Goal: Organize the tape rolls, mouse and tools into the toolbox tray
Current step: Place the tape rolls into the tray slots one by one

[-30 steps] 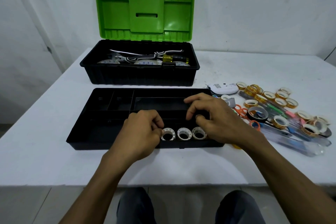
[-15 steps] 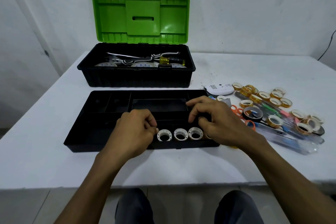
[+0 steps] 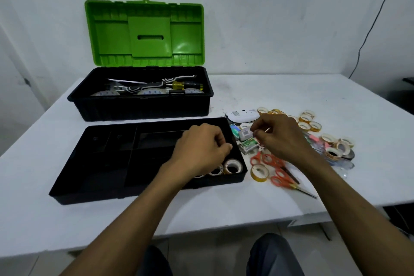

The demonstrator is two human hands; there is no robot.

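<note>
White desk point(image 3: 336, 107) set against a white wall, with one dark cable point(image 3: 376, 18) running down the wall at right.

One toolbox point(image 3: 143, 105): black base, green lid standing open, at the rear of the desk. Its long axis runs left to right. It holds one yellow-handled screwdriver point(image 3: 186, 85) lying left to right.

One toolbox tray point(image 3: 107, 175): black, divided into compartments, just in front of the toolbox. Its long axis runs left to right, with the right end angled slightly away from the person.

Three tape rolls point(image 3: 233, 166) are visible in the tray's front right compartment. They stand on edge in a row with their holes facing the near edge, and the left wrist partly covers them.

One mouse point(image 3: 240, 115): white, underside up, just beyond the tray's far right corner, long axis left to right.

Two orange-handled scissors point(image 3: 268, 160) lie right of the tray, blades pointing near-right.

One yellow roll point(image 3: 259, 172) sits beside the scissors.

About ten loose rolls point(image 3: 305, 118) are heaped further right, some hidden by the right hand.

Three small boxes point(image 3: 248, 143) lie between the tray and the heap.

Left hand point(image 3: 201, 148): over the tray's right end, fingers curled under. Whether they hold anything cannot be told.

Right hand point(image 3: 282, 139): over the heap, fingers bent with their tips together near the small boxes. Whether they grip anything cannot be told.
</note>
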